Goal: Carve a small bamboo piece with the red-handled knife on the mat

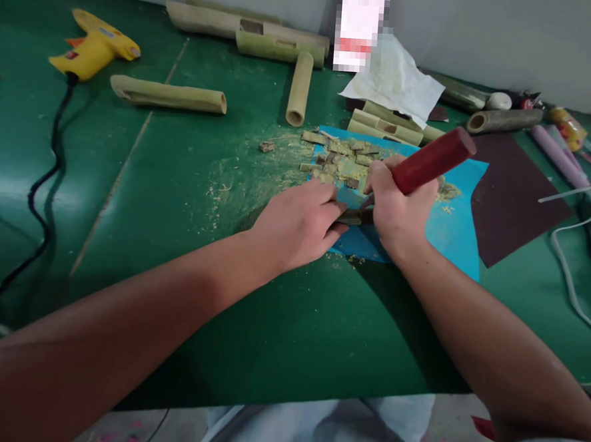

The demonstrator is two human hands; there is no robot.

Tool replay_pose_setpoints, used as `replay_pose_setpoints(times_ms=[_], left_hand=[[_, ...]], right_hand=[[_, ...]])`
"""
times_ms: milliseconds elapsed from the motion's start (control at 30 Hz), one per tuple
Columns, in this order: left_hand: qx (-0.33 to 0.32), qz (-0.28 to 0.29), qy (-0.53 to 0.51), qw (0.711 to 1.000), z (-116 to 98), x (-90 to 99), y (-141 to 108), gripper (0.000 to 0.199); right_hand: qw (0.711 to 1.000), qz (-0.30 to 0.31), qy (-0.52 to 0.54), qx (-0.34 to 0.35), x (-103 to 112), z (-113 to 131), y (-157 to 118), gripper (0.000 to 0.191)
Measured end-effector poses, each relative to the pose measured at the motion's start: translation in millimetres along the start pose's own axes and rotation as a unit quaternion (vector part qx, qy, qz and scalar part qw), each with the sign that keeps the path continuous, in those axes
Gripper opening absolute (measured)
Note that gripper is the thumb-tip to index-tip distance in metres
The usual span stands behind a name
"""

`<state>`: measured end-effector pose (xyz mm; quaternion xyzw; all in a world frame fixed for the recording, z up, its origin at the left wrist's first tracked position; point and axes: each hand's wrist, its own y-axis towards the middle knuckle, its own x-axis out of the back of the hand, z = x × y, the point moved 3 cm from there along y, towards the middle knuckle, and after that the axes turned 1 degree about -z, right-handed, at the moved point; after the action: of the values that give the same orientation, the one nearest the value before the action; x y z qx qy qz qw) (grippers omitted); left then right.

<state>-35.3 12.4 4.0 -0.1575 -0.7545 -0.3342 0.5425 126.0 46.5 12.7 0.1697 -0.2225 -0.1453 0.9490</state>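
Observation:
My left hand [302, 225] has its fingers closed on the near end of a small piece of bamboo [350, 216], low over the blue sheet [458, 224]. My right hand [401, 204] is wrapped round a tool with a thick red handle [434, 161]. The handle slants up to the right; its working end points down toward the bamboo, mostly hidden by my fingers. Both hands are close together at the bamboo piece. Just beyond them lie cut bamboo chips [354, 151] and pale shavings, spread over the blue sheet and the green table [269, 326].
A yellow glue gun [98, 45] with a black cord lies at the left. Bamboo tubes [168, 95] and notched bamboo lengths [280, 49] lie along the back. Crumpled white paper [391, 80] is behind the chips. Dark brown sandpaper [517, 194] and a white cable [567, 271] are at the right.

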Motion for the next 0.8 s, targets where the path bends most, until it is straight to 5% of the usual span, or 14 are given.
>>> replay_pose_setpoints(times_ms=[367,800], left_hand=[[0.019,0.049,0.005,0.999,-3.2,4.0,8.2,0.026],[0.034,0.101,0.039,0.994,-4.4,7.6,15.8,0.030]], right_hand=[[0.998,0.019,0.015,0.056,-5.5,8.7,-0.4,0.057],[1.000,0.002,0.005,0.029,-15.1,8.9,10.0,0.048]])
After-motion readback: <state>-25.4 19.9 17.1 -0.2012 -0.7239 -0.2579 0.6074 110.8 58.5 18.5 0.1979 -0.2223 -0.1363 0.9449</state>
